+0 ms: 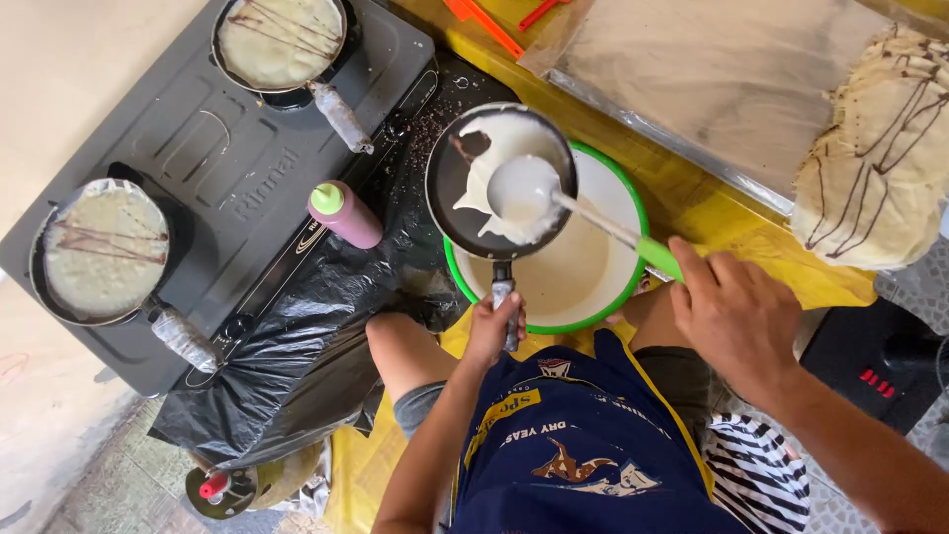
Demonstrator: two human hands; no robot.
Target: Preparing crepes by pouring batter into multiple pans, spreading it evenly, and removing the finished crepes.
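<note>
The left hand (492, 326) is closed tight round the handle of a small black frying pan (455, 188), fingers wrapped fully about the grip, and holds the pan above the white bowl (593, 277) with the green rim. The pan covers the bowl's upper left part and hangs over its edge there. Pale batter (514, 138) lies spread over much of the pan's floor, with dark patches bare at its left side and near the top.

The right hand (736, 316) is loosely curled, its fingers pinched on the green handle of a ladle (524, 188). The hand sits just off the bowl's right rim; the ladle's metal stem runs from it up and left across the bowl, and its cup, full of white batter, rests in the middle of the pan. How firmly the thumb bears on the handle cannot be told, as it is hidden beneath the fingers.

More batter fills the bowl under the pan. The bowl stands on a yellow cloth (692, 208) between the person's knees.

Left of the bowl, a pink squeeze bottle (346, 215) with a green cap lies on black plastic sheeting (297, 336). Further left stands a grey two-burner stove (198, 148) carrying two pans, each holding a round crepe streaked with dark lines. Up and right of the bowl, well apart from it, a stack of finished crepes (880, 158) lies on a lined tray (712, 89).
</note>
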